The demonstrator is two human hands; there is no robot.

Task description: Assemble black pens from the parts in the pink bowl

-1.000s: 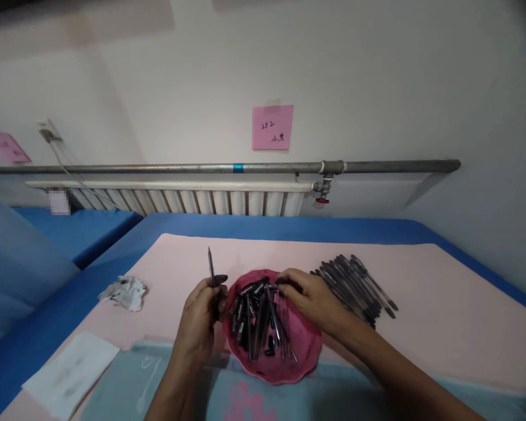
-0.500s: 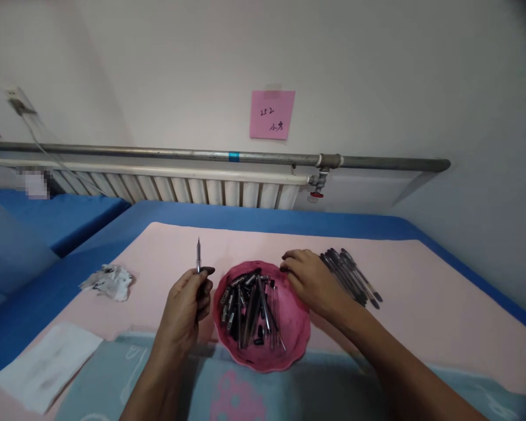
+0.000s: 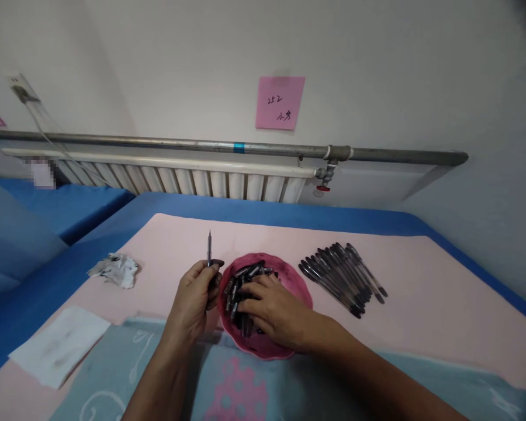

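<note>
Upright in my left hand [image 3: 191, 301] is a pen [image 3: 209, 250], its bare tip pointing up; the fingers are closed round its lower part. My right hand [image 3: 277, 309] reaches into a pink scalloped bowl [image 3: 298, 283], fingers apart over the heap of pen parts there. Black pen caps [image 3: 233, 293] show at the bowl's left side, while other parts lie hidden under the hand. To the right of the bowl, several capped black pens [image 3: 338, 279] lie side by side in a fanned row.
A crumpled, stained tissue [image 3: 116, 270] and a smudged white paper sheet [image 3: 61, 345] lie on the left of the pink cover [image 3: 179, 234]. A patterned blue-green cloth [image 3: 127, 362] runs along the near edge. Behind stand a radiator [image 3: 219, 182] and a pipe [image 3: 179, 144].
My right hand has moved left from the bowl's far right rim into the bowl. My left hand still holds the pen upright. The view has shifted slightly.
</note>
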